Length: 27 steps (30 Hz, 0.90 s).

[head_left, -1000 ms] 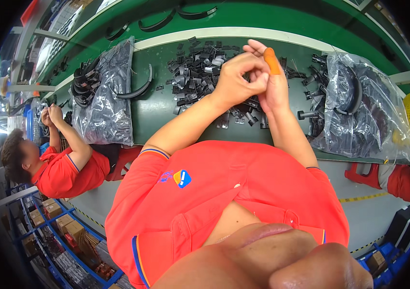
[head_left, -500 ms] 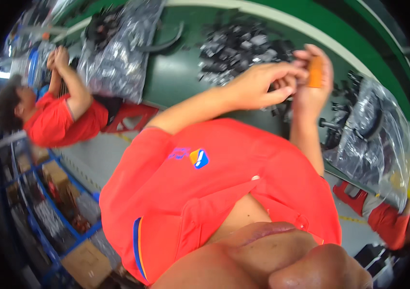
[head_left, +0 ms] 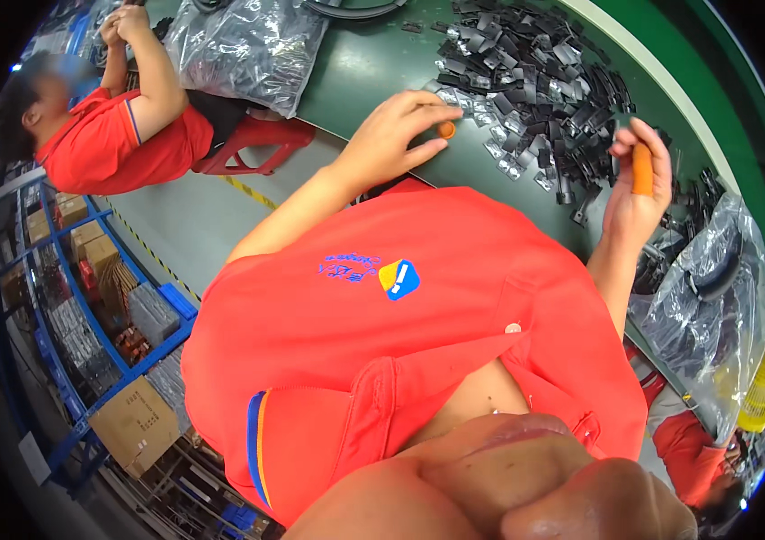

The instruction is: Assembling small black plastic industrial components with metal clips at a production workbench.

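My left hand is over the table's near edge, left of the pile. Its thumb and fingers are spread apart. A small round orange thing shows between them; whether it is a finger cover seen end-on, I cannot tell. My right hand is raised at the pile's right side, with curled fingers and an orange finger cover on one digit. Whatever those fingers may hold is hidden. Beyond and between the hands lies a heap of small black and clear plastic parts on the green table.
At the left a clear plastic bag lies near a seated co-worker in red. Another clear bag with black parts lies on the right, beside a yellow basket. A blue rack with boxes stands behind on the left.
My hands, close together before, have parted. The left has moved left and lies apart from the right, which is farther right and lower. The whole view has shifted.
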Motion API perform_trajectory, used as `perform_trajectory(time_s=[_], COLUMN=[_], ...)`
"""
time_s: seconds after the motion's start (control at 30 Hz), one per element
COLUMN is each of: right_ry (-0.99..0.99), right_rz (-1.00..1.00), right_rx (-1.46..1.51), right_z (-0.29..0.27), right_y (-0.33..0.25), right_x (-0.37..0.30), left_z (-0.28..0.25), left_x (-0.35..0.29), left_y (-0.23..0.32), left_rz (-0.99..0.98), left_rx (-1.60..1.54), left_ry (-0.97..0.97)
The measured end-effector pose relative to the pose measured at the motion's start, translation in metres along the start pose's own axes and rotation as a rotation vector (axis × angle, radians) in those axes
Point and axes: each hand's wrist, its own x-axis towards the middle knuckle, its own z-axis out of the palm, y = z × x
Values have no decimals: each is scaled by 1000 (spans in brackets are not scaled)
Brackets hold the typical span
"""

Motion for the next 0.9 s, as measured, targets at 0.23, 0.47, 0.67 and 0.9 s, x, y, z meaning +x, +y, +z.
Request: perform_trajectory(time_s=[0.23,0.47,0.67,0.9], right_ry=[-240,-208,-78,-67], right_rz=[254,108,15,-224], right_rx=[156,99,64,-498], right_z=[8,10,-18,-32], right_y=[-5,-13,-22,-38], right_x=[-18,-23,-31,-50], left_z=[18,60,85,104], left_x=[22,103,125,124], left_y=[-6,72,96,101], left_rz=[-272,-362,-241,-152], left_rx=[-549,-1442,-1306,-1250], left_ry=[23,-134,-195,-349])
